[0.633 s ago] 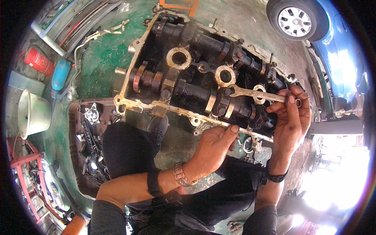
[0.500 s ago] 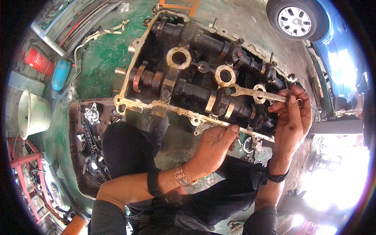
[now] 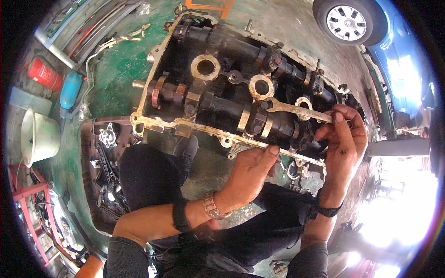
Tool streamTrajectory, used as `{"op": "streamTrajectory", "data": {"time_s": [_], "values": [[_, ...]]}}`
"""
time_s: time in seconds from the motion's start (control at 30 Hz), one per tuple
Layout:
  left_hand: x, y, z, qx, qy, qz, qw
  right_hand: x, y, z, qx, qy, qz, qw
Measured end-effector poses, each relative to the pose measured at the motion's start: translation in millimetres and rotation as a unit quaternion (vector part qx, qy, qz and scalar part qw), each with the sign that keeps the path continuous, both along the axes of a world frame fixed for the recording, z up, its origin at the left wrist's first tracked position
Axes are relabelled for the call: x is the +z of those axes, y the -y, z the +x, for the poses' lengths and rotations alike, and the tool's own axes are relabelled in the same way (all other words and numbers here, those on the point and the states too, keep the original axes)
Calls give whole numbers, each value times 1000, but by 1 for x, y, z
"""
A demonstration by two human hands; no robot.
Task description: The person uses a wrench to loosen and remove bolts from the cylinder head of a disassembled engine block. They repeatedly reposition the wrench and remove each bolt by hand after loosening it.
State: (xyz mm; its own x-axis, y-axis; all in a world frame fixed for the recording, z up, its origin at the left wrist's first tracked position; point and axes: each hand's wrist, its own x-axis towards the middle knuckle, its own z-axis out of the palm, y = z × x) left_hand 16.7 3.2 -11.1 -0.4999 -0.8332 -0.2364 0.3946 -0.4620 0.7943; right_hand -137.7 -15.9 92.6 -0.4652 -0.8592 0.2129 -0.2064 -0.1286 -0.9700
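Observation:
An oily engine cylinder head (image 3: 224, 107) with two dark camshafts fills the upper middle of the view. My right hand (image 3: 343, 141) pinches a metal combination wrench (image 3: 296, 109) near its ring end. The wrench lies across the head, its open jaw at a bolt (image 3: 264, 106) on the nearer camshaft's cap. My left hand (image 3: 243, 180) grips the head's near edge, thumb on the pale rim and fingers mostly hidden underneath.
A brown tray (image 3: 85, 176) of metal parts lies left of my knee. A white bucket (image 3: 41, 136), red cylinder (image 3: 44, 74), blue cylinder (image 3: 70, 90) and red frame (image 3: 28, 194) line the left. A blue car (image 3: 399, 78) stands right. An orange stand (image 3: 224, 7) is beyond the head.
The head, wrench and right hand sit slightly further left in the picture than half a second ago. Both hands keep much the same grip, and the wrench's jaw remains at the same bolt.

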Motion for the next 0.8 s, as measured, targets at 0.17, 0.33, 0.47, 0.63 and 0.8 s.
{"op": "streamTrajectory", "data": {"time_s": [0.17,0.33,0.47,0.63,0.8], "values": [[-2,0,1,-7,13,-11,1000,8,-9,-4,-12,-115,92,989],[-3,-1,-1,-1,1,-2,1000,13,-13,-8,23,-131,135,982],[0,0,-2,4,-6,4,1000,19,-14,-8,29,-127,181,975],[-1,0,7,-25,50,15,998,20,-9,-4,19,-207,189,960],[-10,-1,15,30,144,-32,989,4,14,-7,8,-409,16,912]]}}
